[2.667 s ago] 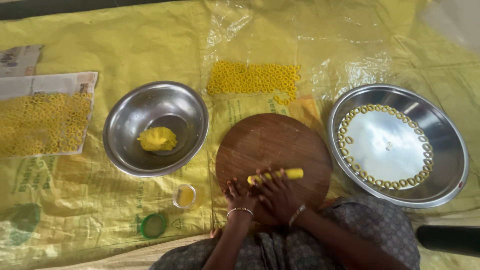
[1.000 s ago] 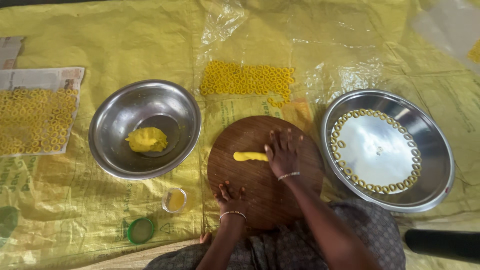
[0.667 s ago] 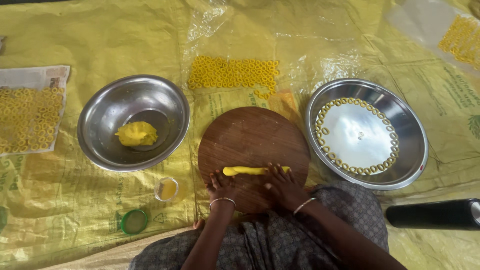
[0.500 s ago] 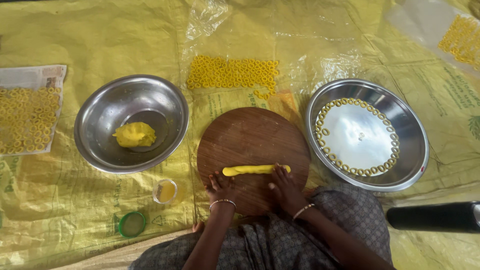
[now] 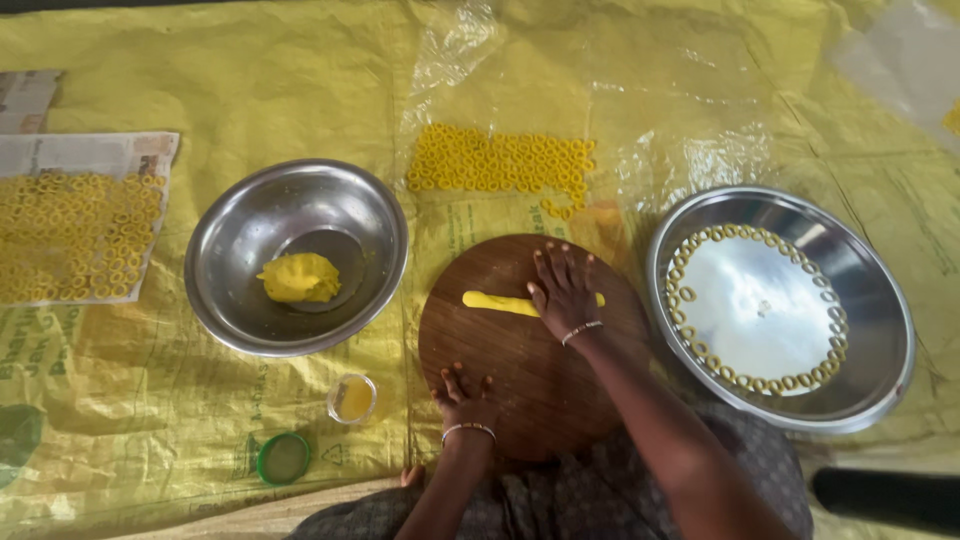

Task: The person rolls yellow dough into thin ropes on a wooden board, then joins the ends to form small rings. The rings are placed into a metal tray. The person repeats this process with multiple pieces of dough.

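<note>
The right hand [image 5: 565, 290] lies flat over the yellow dough roll [image 5: 495, 302], hiding its right part; only a sliver shows past the fingers. At the lower edge the frame cuts off both forearms and the lap. A dark object [image 5: 885, 497] at lower right runs out of frame, its kind unclear. The newspaper [image 5: 85, 160] at left is cropped.

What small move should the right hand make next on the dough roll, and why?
Probably draw the right hand back toward the body, rolling the yellow dough roll thinner. The roll looks thick beside the rings in the steel tray, and the palm lies flat on it.
</note>
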